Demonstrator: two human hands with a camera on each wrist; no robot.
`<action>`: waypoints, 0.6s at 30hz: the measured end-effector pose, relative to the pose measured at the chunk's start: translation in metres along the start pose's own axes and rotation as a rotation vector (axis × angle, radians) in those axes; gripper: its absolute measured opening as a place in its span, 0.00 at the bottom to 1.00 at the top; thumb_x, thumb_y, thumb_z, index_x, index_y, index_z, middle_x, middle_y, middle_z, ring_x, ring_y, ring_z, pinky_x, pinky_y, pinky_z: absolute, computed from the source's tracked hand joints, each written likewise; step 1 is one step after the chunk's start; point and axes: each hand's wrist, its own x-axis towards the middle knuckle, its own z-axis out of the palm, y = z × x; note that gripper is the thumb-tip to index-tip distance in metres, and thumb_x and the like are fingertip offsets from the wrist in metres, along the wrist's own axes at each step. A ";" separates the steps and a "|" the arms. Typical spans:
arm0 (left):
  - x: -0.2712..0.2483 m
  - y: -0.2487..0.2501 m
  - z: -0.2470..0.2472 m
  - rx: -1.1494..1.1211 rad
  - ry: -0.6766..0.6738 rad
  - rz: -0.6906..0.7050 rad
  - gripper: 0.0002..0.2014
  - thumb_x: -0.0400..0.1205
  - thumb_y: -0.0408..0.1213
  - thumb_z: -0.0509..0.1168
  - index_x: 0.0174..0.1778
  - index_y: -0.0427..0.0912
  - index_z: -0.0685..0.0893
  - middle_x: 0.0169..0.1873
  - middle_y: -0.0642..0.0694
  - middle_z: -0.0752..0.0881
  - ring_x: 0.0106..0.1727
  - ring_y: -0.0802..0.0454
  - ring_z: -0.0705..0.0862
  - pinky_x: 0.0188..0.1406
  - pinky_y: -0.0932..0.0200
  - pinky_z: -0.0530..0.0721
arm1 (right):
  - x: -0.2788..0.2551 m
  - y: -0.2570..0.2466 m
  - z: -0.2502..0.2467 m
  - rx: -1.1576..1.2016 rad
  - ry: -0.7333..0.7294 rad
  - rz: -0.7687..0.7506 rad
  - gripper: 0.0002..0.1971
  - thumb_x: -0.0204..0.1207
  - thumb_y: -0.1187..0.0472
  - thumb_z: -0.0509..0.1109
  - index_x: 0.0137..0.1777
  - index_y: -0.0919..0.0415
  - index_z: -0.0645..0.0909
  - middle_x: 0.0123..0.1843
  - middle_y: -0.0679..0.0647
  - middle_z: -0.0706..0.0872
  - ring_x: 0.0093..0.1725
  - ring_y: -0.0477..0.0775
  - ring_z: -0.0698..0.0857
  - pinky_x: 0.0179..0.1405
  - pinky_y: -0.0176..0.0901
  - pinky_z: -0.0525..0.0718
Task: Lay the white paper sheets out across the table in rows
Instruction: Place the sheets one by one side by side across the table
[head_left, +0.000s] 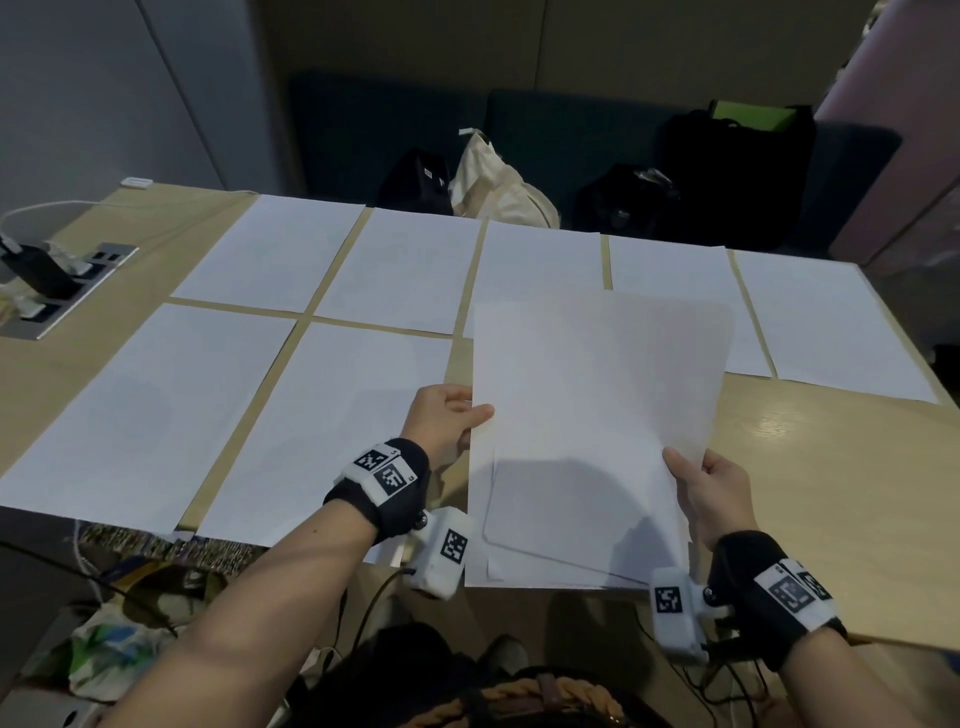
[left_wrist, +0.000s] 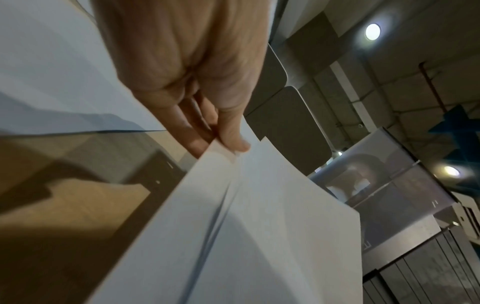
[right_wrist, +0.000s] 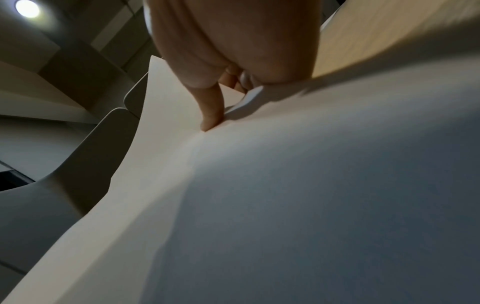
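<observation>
Several white sheets (head_left: 275, 252) lie flat in a back row on the wooden table (head_left: 831, 467). Two more (head_left: 150, 410) lie in a front row at the left. Above the table's front middle I hold a stack of white paper sheets (head_left: 592, 415), lifted and tilted. My left hand (head_left: 447, 421) pinches its left edge, thumb on top; the left wrist view shows the stack (left_wrist: 259, 216) under the thumb of my left hand (left_wrist: 228, 142). My right hand (head_left: 711, 493) pinches the right edge of the top sheet, and close up that right hand (right_wrist: 210, 117) presses its thumb on the stack (right_wrist: 311, 195).
A power socket panel (head_left: 67, 286) with plugs and a white cable sits at the table's left. Black bags (head_left: 727, 176) and a cream tote bag (head_left: 498, 182) rest on the dark bench behind the table. Bare wood shows at the front right.
</observation>
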 end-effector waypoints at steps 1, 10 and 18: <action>-0.001 0.000 0.001 -0.022 -0.018 -0.014 0.14 0.78 0.24 0.67 0.60 0.31 0.78 0.34 0.46 0.83 0.20 0.64 0.84 0.21 0.73 0.81 | 0.000 -0.001 -0.003 0.006 0.002 0.005 0.19 0.78 0.73 0.64 0.69 0.78 0.73 0.66 0.71 0.81 0.43 0.49 0.84 0.35 0.27 0.87; -0.003 0.001 0.014 -0.056 -0.006 -0.023 0.21 0.73 0.21 0.71 0.61 0.25 0.77 0.36 0.43 0.84 0.34 0.53 0.83 0.23 0.70 0.82 | 0.000 0.000 -0.023 -0.033 0.018 -0.017 0.19 0.77 0.72 0.66 0.68 0.77 0.74 0.59 0.67 0.83 0.44 0.52 0.85 0.49 0.41 0.88; 0.008 -0.018 0.006 0.356 0.118 0.032 0.26 0.71 0.29 0.75 0.65 0.36 0.78 0.53 0.40 0.85 0.49 0.46 0.83 0.51 0.58 0.81 | 0.004 -0.004 -0.043 -0.107 0.188 -0.084 0.19 0.78 0.71 0.65 0.69 0.76 0.74 0.65 0.71 0.81 0.43 0.55 0.83 0.46 0.41 0.81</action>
